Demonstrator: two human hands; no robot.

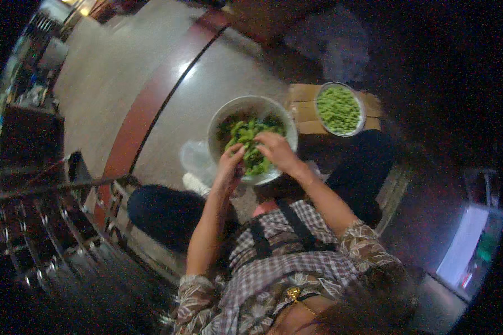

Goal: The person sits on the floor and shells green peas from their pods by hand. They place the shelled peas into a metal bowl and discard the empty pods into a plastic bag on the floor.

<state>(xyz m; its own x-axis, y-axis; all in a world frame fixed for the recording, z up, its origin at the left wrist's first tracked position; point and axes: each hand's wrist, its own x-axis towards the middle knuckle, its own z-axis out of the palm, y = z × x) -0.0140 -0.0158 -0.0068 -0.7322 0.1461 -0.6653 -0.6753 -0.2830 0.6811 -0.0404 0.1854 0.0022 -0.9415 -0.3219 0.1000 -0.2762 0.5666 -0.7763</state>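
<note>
A large round metal basin (294, 138) sits between my knees, with a heap of green bean pods (248, 133) in it. Over the near left part of the heap is my left hand (231, 165), its thumb and fingertips close together. From the right, my right hand (278, 151) reaches over the pods with bent fingers, a short way from the left fingertips. Blur and the green behind hide whether a pod is between the fingers of either hand. To the right, a round bowl holds many shelled green beans (338, 109).
The bowl of beans stands on a cardboard box (304, 106). A translucent plastic bag (195, 157) lies on the floor (172, 121) left of the basin. At the lower left is a slatted rail (67, 217). My knees flank the basin. The right side is dark.
</note>
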